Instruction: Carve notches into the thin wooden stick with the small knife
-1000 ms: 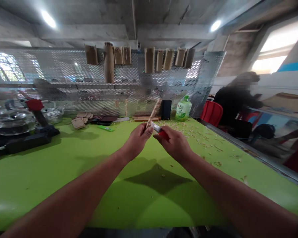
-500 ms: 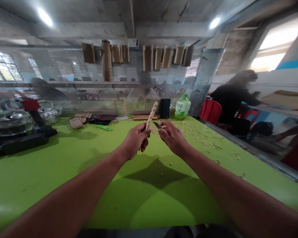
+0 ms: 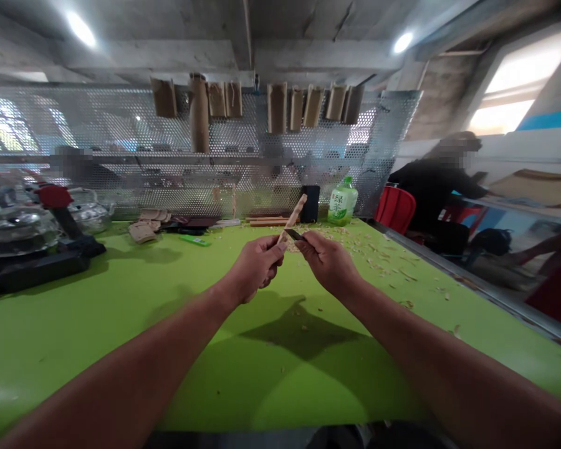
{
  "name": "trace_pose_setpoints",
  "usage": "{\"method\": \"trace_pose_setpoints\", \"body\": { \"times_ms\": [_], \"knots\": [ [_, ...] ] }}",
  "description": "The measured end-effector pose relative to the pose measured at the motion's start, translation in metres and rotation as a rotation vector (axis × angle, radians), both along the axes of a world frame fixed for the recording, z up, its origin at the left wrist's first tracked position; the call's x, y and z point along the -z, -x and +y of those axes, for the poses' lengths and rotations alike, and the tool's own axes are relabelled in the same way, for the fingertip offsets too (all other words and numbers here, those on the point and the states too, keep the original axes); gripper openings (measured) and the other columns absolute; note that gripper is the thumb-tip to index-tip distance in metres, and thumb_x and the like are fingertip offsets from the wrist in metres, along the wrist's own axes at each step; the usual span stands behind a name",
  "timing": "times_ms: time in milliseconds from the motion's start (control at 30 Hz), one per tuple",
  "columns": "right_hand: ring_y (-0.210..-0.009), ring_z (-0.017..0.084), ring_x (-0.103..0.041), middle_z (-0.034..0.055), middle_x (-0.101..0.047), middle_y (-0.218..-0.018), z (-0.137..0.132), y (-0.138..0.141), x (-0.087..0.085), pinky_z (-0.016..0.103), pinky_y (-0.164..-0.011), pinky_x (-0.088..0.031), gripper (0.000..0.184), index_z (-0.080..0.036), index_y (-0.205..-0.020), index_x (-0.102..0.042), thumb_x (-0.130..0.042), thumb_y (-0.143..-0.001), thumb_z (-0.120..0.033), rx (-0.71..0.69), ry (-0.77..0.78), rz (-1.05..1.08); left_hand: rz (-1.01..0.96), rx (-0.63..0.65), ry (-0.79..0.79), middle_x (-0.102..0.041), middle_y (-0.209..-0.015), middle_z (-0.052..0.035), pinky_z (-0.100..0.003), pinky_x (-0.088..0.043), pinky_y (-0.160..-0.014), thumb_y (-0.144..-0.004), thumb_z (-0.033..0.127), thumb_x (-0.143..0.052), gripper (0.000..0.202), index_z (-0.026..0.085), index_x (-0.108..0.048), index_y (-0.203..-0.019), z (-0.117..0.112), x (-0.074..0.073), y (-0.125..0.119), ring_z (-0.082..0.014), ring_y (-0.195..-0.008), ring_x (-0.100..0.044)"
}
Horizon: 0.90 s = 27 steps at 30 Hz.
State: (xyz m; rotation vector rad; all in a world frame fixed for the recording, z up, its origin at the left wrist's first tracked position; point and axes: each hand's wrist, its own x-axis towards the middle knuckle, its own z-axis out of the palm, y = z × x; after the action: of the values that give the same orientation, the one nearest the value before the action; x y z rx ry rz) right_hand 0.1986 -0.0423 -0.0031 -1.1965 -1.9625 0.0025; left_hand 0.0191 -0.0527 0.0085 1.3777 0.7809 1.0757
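Left hand [image 3: 257,267] is clenched around the lower end of a pale wooden stick [image 3: 292,216], and the stick is held up clear of the table, tilted to the right, its free end pointing toward the back of the bench. Right hand [image 3: 330,262] is closed in a firm fist on a small knife [image 3: 293,234], the handle hidden by the fingers and the dark blade pointing left. And there, the blade tip is set right at the stick, just above the left thumb! Contact looks made, though it cannot be told for certain from this view. Both hands are held close together above a green table [image 3: 75,349]. Pale wood shavings [image 3: 359,251] are scattered over the table to the right of the hands. Farther back, a plastic drink bottle [image 3: 342,202] and a black case [image 3: 311,204] are stood beside some short wooden strips [image 3: 267,222], in front of a perforated metal screen [image 3: 98,125]. Off to the right, a person [image 3: 434,181] in a dark top is seen beyond a red chair [image 3: 395,209].
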Motion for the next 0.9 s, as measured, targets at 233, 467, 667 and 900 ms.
{"method": "trace_pose_setpoints", "body": {
  "times_ms": [233, 467, 667, 900],
  "knots": [
    [-0.055, 0.013, -0.04, -0.0013, -0.047, -0.061, -0.001, 0.0, 0.0, 0.026, -0.054, -0.021, 0.038, -0.021, -0.076, -0.047, -0.037, -0.097, -0.052, 0.074, -0.022, -0.071, 0.015, -0.004, 0.001, -0.04, -0.057, 0.0088, -0.015, -0.018, -0.029, -0.089, 0.032, -0.057, 0.014, 0.019, -0.056, -0.09, -0.002, -0.001, 0.0, -0.0018, -0.033, -0.028],
    [-0.056, 0.014, -0.042, 0.0044, -0.06, -0.072, -0.007, 0.003, -0.003, 0.029, -0.054, -0.014, 0.038, -0.021, -0.082, -0.056, -0.036, -0.098, -0.048, 0.218, -0.135, -0.223, 0.044, -0.053, 0.053, -0.039, -0.052, 0.0091, -0.015, -0.019, -0.031, -0.089, 0.03, -0.057, 0.019, 0.018, -0.049, -0.076, -0.005, -0.005, -0.002, -0.0022, -0.033, -0.028],
    [-0.052, 0.013, -0.039, 0.0, -0.05, -0.06, -0.002, 0.002, -0.003, 0.027, -0.052, -0.018, 0.035, -0.022, -0.076, -0.048, -0.038, -0.097, -0.048, 0.097, 0.006, -0.114, 0.079, -0.089, 0.042, -0.033, -0.048, 0.0096, -0.017, -0.014, -0.033, -0.088, 0.029, -0.058, 0.019, 0.017, -0.053, -0.074, -0.006, -0.005, 0.0, -0.0022, -0.034, -0.022],
    [-0.048, 0.01, -0.038, -0.0047, -0.043, -0.055, 0.006, 0.005, 0.005, 0.025, -0.048, -0.026, 0.036, -0.023, -0.068, -0.036, -0.042, -0.094, -0.048, -0.171, 0.208, 0.185, 0.129, -0.106, -0.045, -0.03, -0.047, 0.01, -0.017, -0.014, -0.036, -0.085, 0.036, -0.061, 0.024, 0.017, -0.054, -0.073, -0.001, 0.0, 0.001, -0.002, -0.035, -0.021]
  ]
}}
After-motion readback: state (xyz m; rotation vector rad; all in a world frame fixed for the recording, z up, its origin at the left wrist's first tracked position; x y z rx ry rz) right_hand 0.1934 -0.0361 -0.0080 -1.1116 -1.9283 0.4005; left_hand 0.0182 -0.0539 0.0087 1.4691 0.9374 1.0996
